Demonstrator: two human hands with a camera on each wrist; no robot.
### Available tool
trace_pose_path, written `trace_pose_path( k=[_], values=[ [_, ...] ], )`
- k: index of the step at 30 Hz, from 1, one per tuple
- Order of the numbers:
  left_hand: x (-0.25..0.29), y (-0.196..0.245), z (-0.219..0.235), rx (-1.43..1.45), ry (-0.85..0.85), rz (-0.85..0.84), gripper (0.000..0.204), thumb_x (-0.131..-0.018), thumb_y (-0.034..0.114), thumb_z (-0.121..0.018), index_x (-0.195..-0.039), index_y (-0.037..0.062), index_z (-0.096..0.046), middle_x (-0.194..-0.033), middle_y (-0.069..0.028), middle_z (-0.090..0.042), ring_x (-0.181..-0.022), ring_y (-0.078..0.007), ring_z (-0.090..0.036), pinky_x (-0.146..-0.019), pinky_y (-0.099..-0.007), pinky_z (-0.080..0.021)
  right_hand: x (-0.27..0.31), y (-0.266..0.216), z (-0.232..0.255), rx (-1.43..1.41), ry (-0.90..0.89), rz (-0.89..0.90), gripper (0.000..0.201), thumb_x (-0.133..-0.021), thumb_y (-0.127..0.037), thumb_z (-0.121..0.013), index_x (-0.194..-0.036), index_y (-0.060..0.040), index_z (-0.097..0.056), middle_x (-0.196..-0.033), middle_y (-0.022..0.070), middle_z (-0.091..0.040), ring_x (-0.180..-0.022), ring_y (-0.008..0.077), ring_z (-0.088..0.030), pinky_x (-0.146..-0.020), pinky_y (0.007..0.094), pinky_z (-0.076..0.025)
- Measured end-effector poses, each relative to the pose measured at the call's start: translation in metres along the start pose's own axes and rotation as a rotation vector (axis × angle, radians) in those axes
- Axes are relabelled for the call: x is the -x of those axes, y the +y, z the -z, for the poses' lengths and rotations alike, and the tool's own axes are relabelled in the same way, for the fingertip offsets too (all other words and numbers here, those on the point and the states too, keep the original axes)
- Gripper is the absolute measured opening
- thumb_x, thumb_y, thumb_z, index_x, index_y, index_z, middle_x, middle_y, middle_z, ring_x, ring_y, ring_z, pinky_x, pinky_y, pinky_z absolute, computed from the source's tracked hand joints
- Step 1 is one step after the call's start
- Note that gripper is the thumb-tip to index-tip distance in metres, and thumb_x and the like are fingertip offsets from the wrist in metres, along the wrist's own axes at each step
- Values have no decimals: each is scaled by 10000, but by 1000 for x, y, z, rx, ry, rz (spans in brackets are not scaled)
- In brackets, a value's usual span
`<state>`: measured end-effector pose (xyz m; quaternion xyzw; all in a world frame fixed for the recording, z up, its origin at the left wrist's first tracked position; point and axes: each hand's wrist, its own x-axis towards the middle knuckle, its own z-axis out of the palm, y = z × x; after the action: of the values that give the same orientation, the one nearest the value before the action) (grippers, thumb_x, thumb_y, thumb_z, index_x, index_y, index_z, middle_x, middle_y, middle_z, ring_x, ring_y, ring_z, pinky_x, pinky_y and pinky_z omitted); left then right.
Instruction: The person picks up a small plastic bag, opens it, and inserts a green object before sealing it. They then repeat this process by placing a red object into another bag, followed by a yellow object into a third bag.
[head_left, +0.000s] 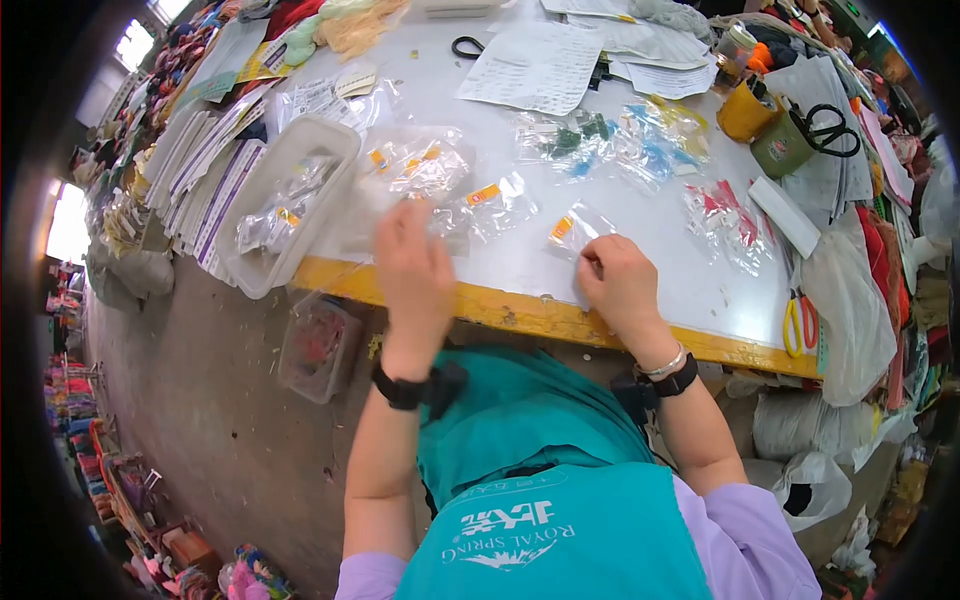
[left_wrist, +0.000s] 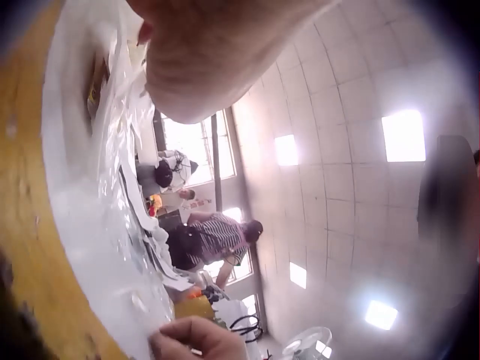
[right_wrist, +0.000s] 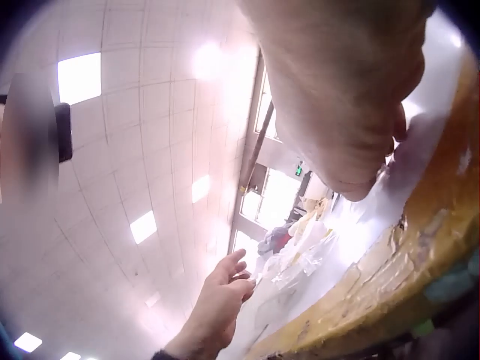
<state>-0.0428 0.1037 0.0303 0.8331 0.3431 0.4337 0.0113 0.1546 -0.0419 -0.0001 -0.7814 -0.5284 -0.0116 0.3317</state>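
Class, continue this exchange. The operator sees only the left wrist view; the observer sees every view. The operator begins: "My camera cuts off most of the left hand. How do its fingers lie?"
Observer: In the right wrist view, the left hand has its fingers loosely extended, not in a fist.

Operator: What stands to the left of it?

Observer: The head view shows a whitish container with clear packets inside.

Operator: I see the right hand. What lies farther right?

Observer: In the head view, scissors with yellow and red handles lie at the table's front edge.
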Motion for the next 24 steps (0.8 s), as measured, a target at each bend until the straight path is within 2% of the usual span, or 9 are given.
trace_pose_path(
  k=[2,4,7,10,13,16,24],
  values=[
    [22,29,5,538,-359,311,243,-903,55,-586,-1133,2,-642,-981,-128,-626,-876,-247,-619,-783,-303,-498,4,-9,4,-171,10,-61,64,-766,-89,-679,-808,-61,-641,-804,91,-632,-737,259,-626,-620,354,-513],
    [41,56,-2,858,-535,550,186,-907,92,-628,-1055,-17,-653,-978,-85,-627,-875,-148,-602,-748,-261,-488,10,-24,12,-273,20,-67,58,-772,-74,-677,-817,-61,-642,-791,94,-637,-710,263,-631,-611,355,-507],
    [57,72,-20,1138,-442,680,161,-924,112,-636,-1015,-20,-654,-934,-46,-639,-834,-98,-594,-729,-256,-492,20,-38,15,-237,22,41,76,-762,-71,-692,-807,-52,-633,-795,89,-634,-715,259,-633,-610,355,-510],
    [60,81,-25,1287,-362,834,142,-935,118,-635,-975,-16,-657,-880,-25,-652,-786,-73,-591,-720,-233,-489,26,-43,21,-161,53,108,102,-759,-79,-703,-833,-48,-639,-816,95,-644,-736,260,-642,-619,356,-517],
    [60,82,-20,1308,-388,878,132,-935,120,-640,-964,-7,-658,-839,-13,-657,-765,-67,-587,-716,-220,-487,29,-45,23,-215,84,62,140,-755,-84,-715,-870,-42,-646,-844,105,-656,-751,266,-649,-635,357,-526],
    [61,75,-18,1266,-434,828,130,-930,124,-648,-949,-4,-656,-840,-11,-654,-767,-62,-580,-706,-218,-481,31,-51,32,-354,56,18,170,-756,-87,-723,-902,-38,-651,-859,115,-660,-762,275,-653,-650,360,-531],
    [59,77,-17,1155,-535,674,144,-924,137,-656,-866,9,-626,-781,18,-611,-718,-45,-521,-641,-202,-427,38,-39,25,-380,-19,-1,103,-765,-50,-678,-865,-27,-665,-786,121,-673,-713,280,-657,-631,356,-526]
  ],
)
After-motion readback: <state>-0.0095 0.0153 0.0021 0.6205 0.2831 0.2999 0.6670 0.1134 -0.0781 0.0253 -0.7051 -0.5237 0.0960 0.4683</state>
